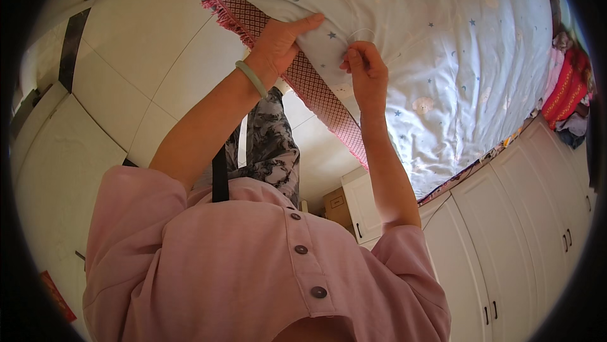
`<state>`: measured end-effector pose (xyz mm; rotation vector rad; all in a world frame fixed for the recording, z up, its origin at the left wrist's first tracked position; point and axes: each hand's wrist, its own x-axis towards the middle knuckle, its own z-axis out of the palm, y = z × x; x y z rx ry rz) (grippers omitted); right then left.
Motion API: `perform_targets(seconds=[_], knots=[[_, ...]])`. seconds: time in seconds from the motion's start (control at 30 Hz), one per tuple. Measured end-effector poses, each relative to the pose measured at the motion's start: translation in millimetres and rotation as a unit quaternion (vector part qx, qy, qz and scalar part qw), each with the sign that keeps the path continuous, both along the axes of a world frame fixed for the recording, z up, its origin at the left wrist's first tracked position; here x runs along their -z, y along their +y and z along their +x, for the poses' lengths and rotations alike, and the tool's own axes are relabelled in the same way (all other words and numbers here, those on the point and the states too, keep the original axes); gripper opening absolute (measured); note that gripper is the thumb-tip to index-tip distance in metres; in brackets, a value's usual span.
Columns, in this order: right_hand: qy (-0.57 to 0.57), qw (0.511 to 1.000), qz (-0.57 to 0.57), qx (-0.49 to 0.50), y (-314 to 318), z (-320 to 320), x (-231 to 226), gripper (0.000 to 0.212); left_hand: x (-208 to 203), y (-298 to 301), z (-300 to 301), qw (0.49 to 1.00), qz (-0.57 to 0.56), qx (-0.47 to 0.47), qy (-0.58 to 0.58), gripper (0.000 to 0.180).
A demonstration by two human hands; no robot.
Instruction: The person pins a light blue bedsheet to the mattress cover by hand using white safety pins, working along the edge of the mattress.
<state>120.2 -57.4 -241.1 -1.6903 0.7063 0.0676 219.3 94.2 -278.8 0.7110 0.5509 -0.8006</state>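
Pale tiled floor (120, 38) and white panelled cabinets (455, 241) flank a light-blue quilt with stars and clouds (442, 57), spread over a red patterned cloth with pink fringe (316, 95). The left hand (276, 44) lies at the quilt's near edge, thumb stretched wide on top; its other fingers are hidden, their grip unclear. The right hand (368, 76) pinches narrowly, seemingly on a fine white looped thread (363, 30) above the quilt. This looks like a stitching step; drawing the thread on calls for a steady edge.
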Motion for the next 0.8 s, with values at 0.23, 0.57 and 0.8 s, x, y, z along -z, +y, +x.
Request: perform_targets(seconds=[0.23, 0.57, 0.8], knots=[[0.032, 0.994, -0.088, -0.053, -4.6, -0.6, 7.8, 0.005, 1.4, -4.2, 0.1, 0.998, 0.003, -0.057, 0.001, 0.045], [0.027, 0.996, -0.065, -0.060, -6.4, -0.2, 8.1, 0.010, 1.1, -1.0, -0.6, 0.998, 0.006, -0.054, -0.011, 0.047], [0.034, 0.991, -0.083, -0.094, -11.5, 6.9, 5.8, 0.012, -0.2, 4.5, -1.1, 0.999, -0.006, -0.014, -0.047, 0.046]])
